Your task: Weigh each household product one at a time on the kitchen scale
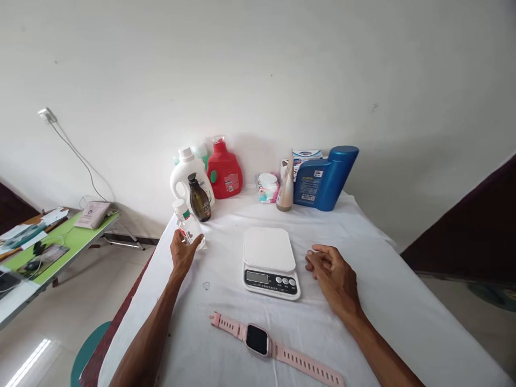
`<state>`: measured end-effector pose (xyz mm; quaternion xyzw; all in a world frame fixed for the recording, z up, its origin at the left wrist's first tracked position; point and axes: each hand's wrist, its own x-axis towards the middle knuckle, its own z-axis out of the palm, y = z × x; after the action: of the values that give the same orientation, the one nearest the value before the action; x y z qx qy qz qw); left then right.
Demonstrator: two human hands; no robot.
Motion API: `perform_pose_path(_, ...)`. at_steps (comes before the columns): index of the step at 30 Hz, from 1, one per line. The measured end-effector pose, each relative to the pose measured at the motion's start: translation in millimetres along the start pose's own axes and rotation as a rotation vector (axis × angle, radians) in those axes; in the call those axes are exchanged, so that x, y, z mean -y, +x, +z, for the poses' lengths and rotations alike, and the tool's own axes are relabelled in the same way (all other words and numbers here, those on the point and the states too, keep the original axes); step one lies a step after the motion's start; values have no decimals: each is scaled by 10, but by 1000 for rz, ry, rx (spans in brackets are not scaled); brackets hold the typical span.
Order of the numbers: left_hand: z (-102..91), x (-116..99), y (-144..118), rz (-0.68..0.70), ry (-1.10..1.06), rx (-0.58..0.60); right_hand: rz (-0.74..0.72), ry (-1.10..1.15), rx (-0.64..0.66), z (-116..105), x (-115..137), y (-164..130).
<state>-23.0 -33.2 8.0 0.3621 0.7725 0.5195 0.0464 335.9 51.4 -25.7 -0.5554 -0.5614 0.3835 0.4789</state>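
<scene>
At the left side of the table, my left hand (185, 252) is closed around the lower part of a clear bottle (187, 223) with a white cap. A dark brown pump bottle (199, 199) stands right behind it. My right hand (334, 277) hovers over or rests on the cloth, just right of a white kitchen scale (269, 250); its fingers are loosely bent and apart, with nothing in them. The scale's platform is bare and its display looks blank. Nearer to me lies a pink smartwatch (257, 339), its strap stretched out.
Along the wall stand a white jug (185, 172), a red jug (226, 172), a wipes packet (267, 187), a beige tube (285, 188), boxes (307, 155) and a blue bottle (322, 180). A green desk (72, 242) is at left, a teal stool (86, 355) below.
</scene>
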Motion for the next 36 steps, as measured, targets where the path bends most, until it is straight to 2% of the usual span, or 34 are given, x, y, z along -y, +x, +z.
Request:
perform_pose_path(5,-158,-284,-149,-48,-124,25,-47,40,26,7,-2,10)
perform_pose_path(9,-175,-716,-256,58,-147,120,-52,50,22,5,29,-1)
perform_pose_path(13,99,-1121,-393,134,-220,298,-47,51,17,-1,54,-10)
perform_pose_path(17,553,-1309,-557,166,-287,440,-47,66,17,-8,66,-12)
perform_pose_path(21,882,-1295,-649,211,-207,508,-36,69,7,-5,69,-7)
perform_pose_path(25,1005,-1214,-641,215,-158,493,-26,72,22,-1,70,-7)
perform_pose_path(28,1002,-1172,-621,196,-163,524,-16,69,24,-4,73,-11)
perform_pose_path(31,920,-1101,-598,297,-173,576,-4,67,22,-8,75,-14)
perform_pose_path(34,787,-915,-541,385,-246,571,-4,56,20,-7,71,-16)
perform_pose_path(36,706,-720,-484,307,-290,530,-4,46,24,-4,61,-15)
